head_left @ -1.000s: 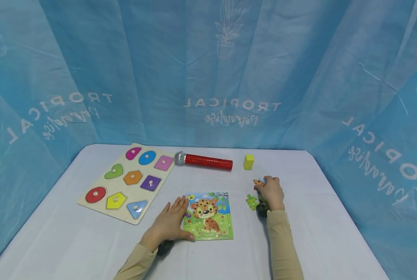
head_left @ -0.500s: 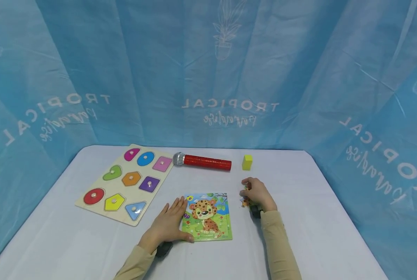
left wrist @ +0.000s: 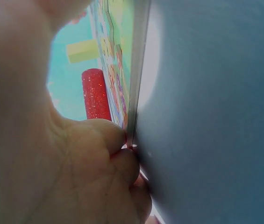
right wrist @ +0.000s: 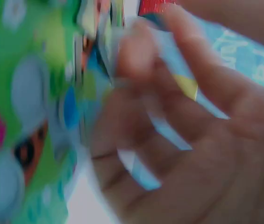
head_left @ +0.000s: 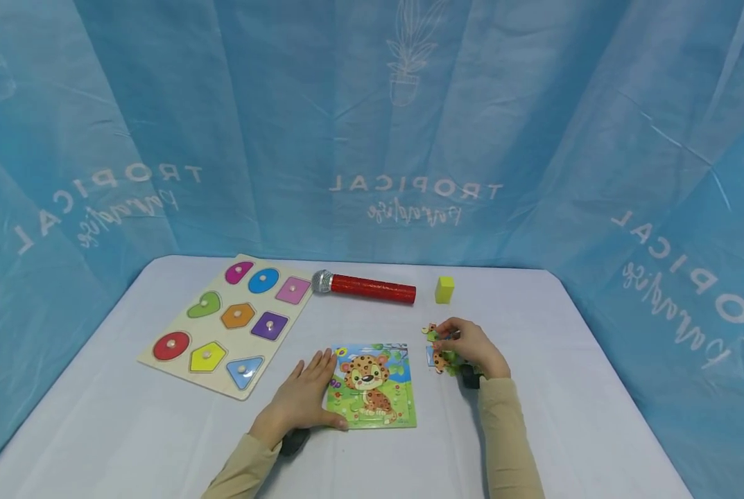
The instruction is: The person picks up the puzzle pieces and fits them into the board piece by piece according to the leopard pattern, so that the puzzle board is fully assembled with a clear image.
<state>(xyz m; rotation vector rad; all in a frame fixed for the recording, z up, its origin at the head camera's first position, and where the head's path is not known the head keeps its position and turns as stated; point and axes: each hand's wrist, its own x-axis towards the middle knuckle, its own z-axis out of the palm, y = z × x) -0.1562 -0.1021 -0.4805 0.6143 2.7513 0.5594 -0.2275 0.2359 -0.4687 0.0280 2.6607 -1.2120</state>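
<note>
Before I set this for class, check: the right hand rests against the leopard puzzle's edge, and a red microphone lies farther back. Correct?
Wrong hand: the head view shows the left hand resting against the edge of the leopard puzzle. The red microphone does lie farther back.

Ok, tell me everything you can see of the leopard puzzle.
The leopard puzzle is a thin, square board lying flat on the white table. Its print shows a seated spotted cub on green grass with flowers, and blue sky behind. Jigsaw seams show in it; whether any piece is missing is too small to tell. It looks like wood or stiff card. The left hand touches its left edge, thumb at the near left corner.
</note>
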